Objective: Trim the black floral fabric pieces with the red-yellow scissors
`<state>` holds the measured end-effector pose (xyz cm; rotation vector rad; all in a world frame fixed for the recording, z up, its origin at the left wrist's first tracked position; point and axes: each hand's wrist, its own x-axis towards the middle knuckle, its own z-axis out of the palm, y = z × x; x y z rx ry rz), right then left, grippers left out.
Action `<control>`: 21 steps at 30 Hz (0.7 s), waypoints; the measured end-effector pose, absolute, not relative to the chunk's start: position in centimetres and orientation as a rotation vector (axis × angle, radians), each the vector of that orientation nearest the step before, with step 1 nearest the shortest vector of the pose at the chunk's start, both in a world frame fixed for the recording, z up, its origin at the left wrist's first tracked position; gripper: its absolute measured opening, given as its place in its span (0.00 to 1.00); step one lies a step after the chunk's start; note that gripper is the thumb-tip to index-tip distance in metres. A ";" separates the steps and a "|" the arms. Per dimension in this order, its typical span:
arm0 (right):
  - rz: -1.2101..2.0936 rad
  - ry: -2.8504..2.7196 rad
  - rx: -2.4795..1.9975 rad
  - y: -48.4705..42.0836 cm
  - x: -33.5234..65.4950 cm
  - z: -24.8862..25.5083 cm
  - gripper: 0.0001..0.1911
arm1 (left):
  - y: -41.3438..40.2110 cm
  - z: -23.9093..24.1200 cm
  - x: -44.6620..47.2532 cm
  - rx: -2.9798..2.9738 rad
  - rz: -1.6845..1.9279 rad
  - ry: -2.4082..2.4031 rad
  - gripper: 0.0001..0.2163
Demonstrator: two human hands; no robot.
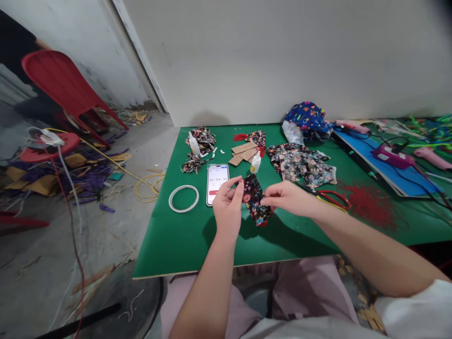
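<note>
A small piece of black floral fabric (254, 200) is held above the green table, with a bit of red showing at its lower edge. My left hand (229, 207) pinches its left upper edge between thumb and fingers. On the opposite side, my right hand (286, 199) is closed on the fabric's right edge with thumb and forefinger. Just beyond lies a white glue bottle (256, 162) with a red cap, next to several brown cardboard strips (243, 153). A phone (216, 184) showing a timer lies beside my left hand.
A white ring (183, 198) lies at left. Floral scraps (203, 139) and another white bottle (194, 143) are behind it. Floral cloth (303, 162), red-handled scissors (334, 198), red threads (370, 205), a blue folder (381, 165) and pink glue guns (432, 157) occupy the right.
</note>
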<state>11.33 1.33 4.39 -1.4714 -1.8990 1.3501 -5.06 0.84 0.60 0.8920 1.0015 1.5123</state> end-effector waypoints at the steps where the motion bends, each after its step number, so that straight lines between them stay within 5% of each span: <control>1: 1.355 -1.908 -1.471 1.3 11.3 4.4 0.19 | 1.0 0.5 -5.1 0.892 1.489 0.977 0.13; 13: 1.356 -1.860 -1.430 -0.5 12.0 2.8 0.20 | 1.3 0.5 -4.6 0.644 1.498 0.808 0.11; 21: 0.824 -1.696 -1.431 -0.8 10.9 3.2 0.14 | 0.7 -0.2 -4.1 0.830 1.500 0.915 0.08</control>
